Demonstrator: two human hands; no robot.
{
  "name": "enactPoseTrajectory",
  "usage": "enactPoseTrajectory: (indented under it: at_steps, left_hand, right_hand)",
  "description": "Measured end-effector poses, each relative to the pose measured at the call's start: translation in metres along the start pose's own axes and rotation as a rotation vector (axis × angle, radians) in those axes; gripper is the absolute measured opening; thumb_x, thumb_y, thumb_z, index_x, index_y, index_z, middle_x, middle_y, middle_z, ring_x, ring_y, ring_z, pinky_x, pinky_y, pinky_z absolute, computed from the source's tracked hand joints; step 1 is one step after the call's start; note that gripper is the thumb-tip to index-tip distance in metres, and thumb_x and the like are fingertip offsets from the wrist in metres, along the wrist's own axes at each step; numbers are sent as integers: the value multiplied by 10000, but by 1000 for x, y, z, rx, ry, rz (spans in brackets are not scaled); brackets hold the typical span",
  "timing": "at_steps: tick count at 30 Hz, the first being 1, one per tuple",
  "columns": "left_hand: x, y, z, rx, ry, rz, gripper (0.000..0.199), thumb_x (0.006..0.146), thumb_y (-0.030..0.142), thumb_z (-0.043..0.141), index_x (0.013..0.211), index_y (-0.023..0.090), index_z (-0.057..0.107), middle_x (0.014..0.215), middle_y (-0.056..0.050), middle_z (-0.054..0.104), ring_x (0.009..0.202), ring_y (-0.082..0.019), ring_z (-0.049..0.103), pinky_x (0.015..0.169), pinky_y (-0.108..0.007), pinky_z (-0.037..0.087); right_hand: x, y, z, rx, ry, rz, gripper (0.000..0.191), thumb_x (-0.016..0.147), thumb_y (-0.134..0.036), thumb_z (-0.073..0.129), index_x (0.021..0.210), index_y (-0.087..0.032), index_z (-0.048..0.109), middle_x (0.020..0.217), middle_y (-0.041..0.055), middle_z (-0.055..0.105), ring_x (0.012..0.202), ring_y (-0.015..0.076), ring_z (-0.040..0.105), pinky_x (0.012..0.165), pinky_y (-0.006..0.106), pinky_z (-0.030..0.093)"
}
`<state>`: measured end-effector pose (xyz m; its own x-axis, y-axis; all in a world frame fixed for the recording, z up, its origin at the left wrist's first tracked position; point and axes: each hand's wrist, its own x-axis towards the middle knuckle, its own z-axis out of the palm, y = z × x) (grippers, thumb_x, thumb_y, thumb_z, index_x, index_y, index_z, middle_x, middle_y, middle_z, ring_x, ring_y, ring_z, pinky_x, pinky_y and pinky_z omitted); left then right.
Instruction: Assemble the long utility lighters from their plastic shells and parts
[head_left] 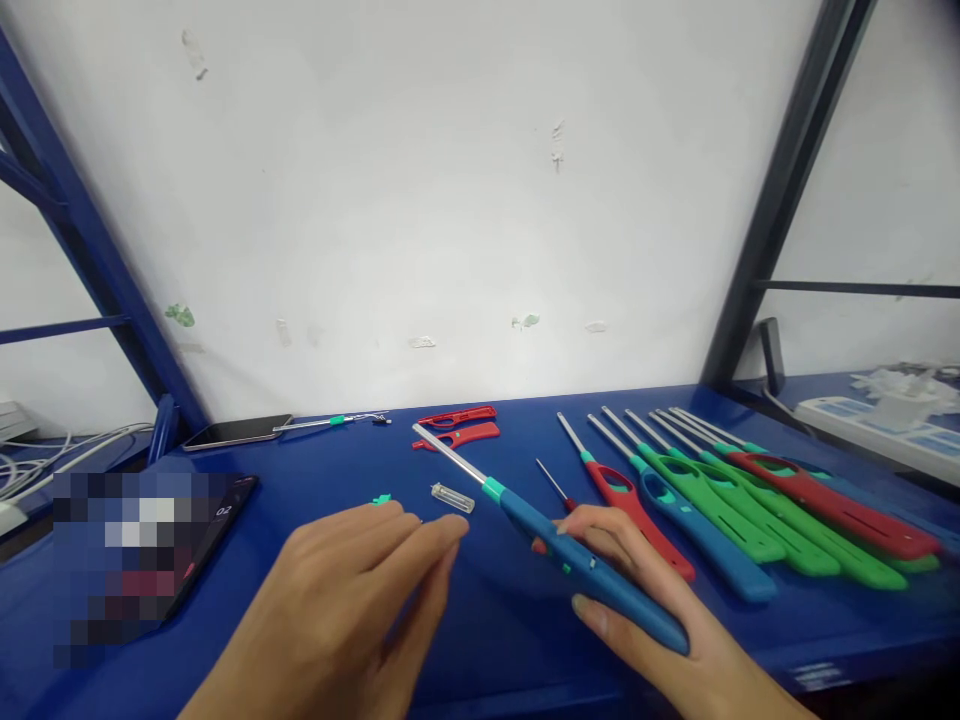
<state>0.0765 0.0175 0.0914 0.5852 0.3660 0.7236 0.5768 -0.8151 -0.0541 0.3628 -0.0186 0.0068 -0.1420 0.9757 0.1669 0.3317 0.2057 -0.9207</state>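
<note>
My right hand [645,590] is wrapped round a blue long-necked lighter [592,575], whose metal tube points up and to the left. To its left, my left hand [352,590] is closed, back of the hand upward, its fingertips pressed together; whatever they may hold is hidden. Just beyond its fingers lie a small clear part [452,497] and a small green piece [382,499]. Red handle shells [459,428] rest near the wall. A metal tube with a green collar [337,421] lies further left. A thin screwdriver [553,482] is beyond my right hand.
Several red, blue and green lighters [720,510] lie in a row on the right of the blue table [300,480]. Two phones are at the left, one [217,530] nearer and one [238,431] by the wall. A white power strip [885,430] stands far right.
</note>
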Motion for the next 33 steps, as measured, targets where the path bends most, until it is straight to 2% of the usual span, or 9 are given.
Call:
enactPoseTrajectory:
  at_steps: [5,9,12,16,19,22,25,30,33]
  left_hand:
    - [-7,-17,-16,84,3,-61,208,1084,194,545,1247,286,635,739,50,677,582,-140,648,567,-272,456]
    - [-9,-27,-25,142,67,-126,189,1074,257,564,1226,335,645,865,50,768,666,-152,720,646,-263,546]
    - [-15,-33,-31,237,124,-177,161,1051,320,587,1169,362,689,900,66,794,667,-156,730,709,-288,587]
    - [-24,-41,-38,307,105,-257,226,1019,316,588,1201,392,698,942,93,815,690,-161,737,660,-275,558]
    - [-24,-45,-41,302,90,-287,240,1013,303,583,1198,395,705,912,102,806,691,-157,742,656,-257,561]
    - [-17,-47,-39,258,76,-313,181,1024,399,590,1105,355,746,870,71,802,673,-167,739,612,-246,563]
    - [-13,-53,-28,209,-16,-362,310,1044,502,535,1024,316,782,897,11,810,714,-212,747,599,-285,557]
    - [-22,-68,2,88,-353,-436,299,1048,349,513,1074,280,803,1045,-60,797,988,-271,732,839,-363,563]
    - [-27,-71,18,16,-540,-520,232,1026,285,560,1057,278,790,1075,-66,784,1003,-271,724,891,-377,539]
  right_hand:
    - [0,2,1,14,-19,-2,545,1031,-579,629,1548,-428,552,1698,22,484,1587,302,423,1241,424,409]
    - [-1,15,2,-21,34,44,531,1020,-627,615,1501,-404,589,1688,38,488,1592,309,413,1270,480,327]
    - [0,19,2,-25,46,57,513,1013,-633,624,1457,-377,619,1659,52,515,1587,320,419,1263,484,339]
    - [2,8,2,-35,29,-18,452,1022,-571,643,1427,-371,646,1611,49,560,1560,307,464,1236,429,409]
    - [2,-4,2,-11,29,-63,429,1029,-529,648,1432,-382,653,1548,49,626,1472,284,577,1176,369,496]
    - [2,-10,3,-20,-39,-77,369,1004,-463,701,1359,-363,721,1448,61,709,1341,289,691,1107,367,567]
    - [2,-11,5,-99,-100,-127,283,984,-380,741,1264,-374,787,1390,44,765,1283,294,733,1100,398,577]
    - [4,-12,8,-201,-161,-278,221,1007,-388,738,1198,-437,839,1337,-15,802,1255,255,756,1091,331,585]
    - [5,-16,7,-243,-203,-363,238,1013,-402,736,1221,-472,829,1336,-42,800,1271,250,749,1116,330,572]
